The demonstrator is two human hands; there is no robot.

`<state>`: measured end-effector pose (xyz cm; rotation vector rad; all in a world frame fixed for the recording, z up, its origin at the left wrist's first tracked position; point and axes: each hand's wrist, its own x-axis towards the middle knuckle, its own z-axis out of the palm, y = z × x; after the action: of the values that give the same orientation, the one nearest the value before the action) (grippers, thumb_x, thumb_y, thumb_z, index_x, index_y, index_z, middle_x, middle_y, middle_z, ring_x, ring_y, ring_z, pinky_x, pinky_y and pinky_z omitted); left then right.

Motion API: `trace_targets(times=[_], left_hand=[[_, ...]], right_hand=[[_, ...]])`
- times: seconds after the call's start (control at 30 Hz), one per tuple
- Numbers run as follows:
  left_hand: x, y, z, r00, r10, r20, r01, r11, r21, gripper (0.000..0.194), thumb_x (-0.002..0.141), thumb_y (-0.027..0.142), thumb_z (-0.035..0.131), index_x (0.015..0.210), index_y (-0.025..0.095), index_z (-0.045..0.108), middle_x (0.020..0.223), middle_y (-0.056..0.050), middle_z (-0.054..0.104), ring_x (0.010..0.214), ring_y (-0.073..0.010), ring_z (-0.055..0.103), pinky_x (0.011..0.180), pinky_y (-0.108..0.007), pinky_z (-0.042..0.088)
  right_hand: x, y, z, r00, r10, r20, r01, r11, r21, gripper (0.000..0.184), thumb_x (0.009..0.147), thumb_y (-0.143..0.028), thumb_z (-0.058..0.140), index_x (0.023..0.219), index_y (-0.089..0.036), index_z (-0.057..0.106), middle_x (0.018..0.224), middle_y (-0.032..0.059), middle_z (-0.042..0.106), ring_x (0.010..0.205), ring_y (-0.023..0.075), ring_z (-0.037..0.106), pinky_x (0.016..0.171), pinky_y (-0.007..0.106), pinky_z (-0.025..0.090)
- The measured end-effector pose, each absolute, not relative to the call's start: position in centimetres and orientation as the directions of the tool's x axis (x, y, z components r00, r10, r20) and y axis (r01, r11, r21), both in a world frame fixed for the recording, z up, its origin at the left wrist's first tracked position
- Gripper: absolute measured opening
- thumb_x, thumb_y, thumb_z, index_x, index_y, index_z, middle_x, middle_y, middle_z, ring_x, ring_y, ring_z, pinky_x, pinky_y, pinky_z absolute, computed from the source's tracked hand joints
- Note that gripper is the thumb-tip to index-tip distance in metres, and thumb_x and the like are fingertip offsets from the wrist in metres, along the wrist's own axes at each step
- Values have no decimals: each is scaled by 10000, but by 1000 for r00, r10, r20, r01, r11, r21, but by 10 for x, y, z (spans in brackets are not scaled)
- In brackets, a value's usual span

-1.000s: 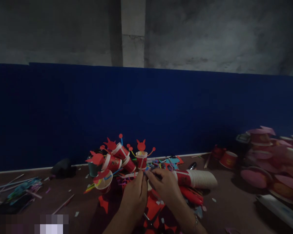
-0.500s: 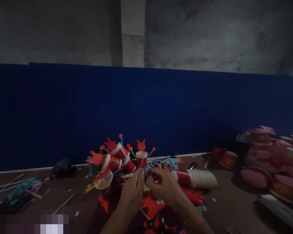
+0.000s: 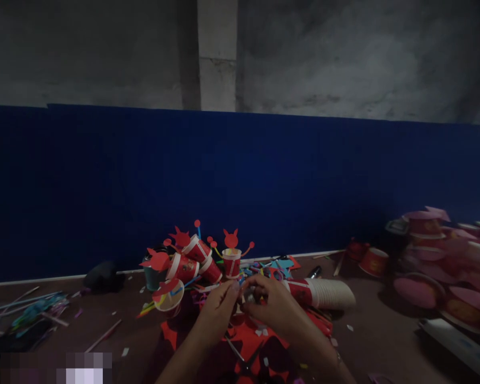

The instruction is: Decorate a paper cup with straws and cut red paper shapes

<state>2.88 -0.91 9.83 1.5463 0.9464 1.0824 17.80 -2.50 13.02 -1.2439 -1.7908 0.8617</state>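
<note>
The thumb and fingers of the left hand (image 3: 217, 308) are pressed nearly together, and a small blue piece (image 3: 241, 280) appears to be pinched at their tips; its exact shape cannot be made out. The fingers of the right hand (image 3: 270, 302) are curled close beside it, with a gap left between thumb and forefinger; whether anything is gripped there cannot be told.

Just beyond the fingertips, an upright red paper cup (image 3: 231, 265) is topped with an eared red paper head (image 3: 231, 239) and flanked by two arms ended in red discs. To its left, several similar decorated cups (image 3: 183, 266) are heaped, mostly tilted. Below the hands, scissors (image 3: 245, 365) are laid over red paper cutouts (image 3: 250, 337). Right of the right hand, a stack of nested paper cups (image 3: 330, 293) is laid on its side, with a red item partly covered beneath it.

Farther out, tangled coloured strips (image 3: 34, 309) are scattered at the left of the brown tabletop (image 3: 368, 341), and pink-topped cups (image 3: 426, 256) are piled at the right. The far edge is bordered by a blue panel (image 3: 240, 176).
</note>
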Motion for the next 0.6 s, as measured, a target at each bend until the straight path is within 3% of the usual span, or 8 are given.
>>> trace_targets(times=[0.27,0.37,0.47,0.6], left_hand=[[20,-8,111,370,922,116,105,-165,981,467,788,591,429,618,163,507,496,74,322,469,-79,262,459,-235,194],[17,-8,112,385,919,88,107,-139,984,482,783,602,430,613,160,519,518,56,377,471,-78,291,458,-233,202],[15,-8,111,407,912,52,104,-103,989,485,787,603,425,619,159,525,529,48,403,463,-75,283,455,-233,192],[14,-12,112,488,873,-2,104,-56,993,499,779,612,440,629,151,560,532,30,457,487,-86,333,481,-237,227]], right_hand=[[179,-29,136,-285,950,130,301,217,-928,227,632,-100,584,842,-184,604,676,-23,627,623,124,578,551,208,426],[178,-28,132,-334,934,124,210,202,-957,333,627,-104,596,949,-186,585,760,-6,651,667,134,596,587,226,447],[180,-24,128,-367,929,56,145,116,-983,473,648,-116,562,1115,-188,537,782,-1,660,632,116,579,559,221,425],[184,-18,128,-376,926,-37,62,-15,-998,392,681,-182,503,1061,-165,597,703,-6,657,635,122,587,597,240,426]])
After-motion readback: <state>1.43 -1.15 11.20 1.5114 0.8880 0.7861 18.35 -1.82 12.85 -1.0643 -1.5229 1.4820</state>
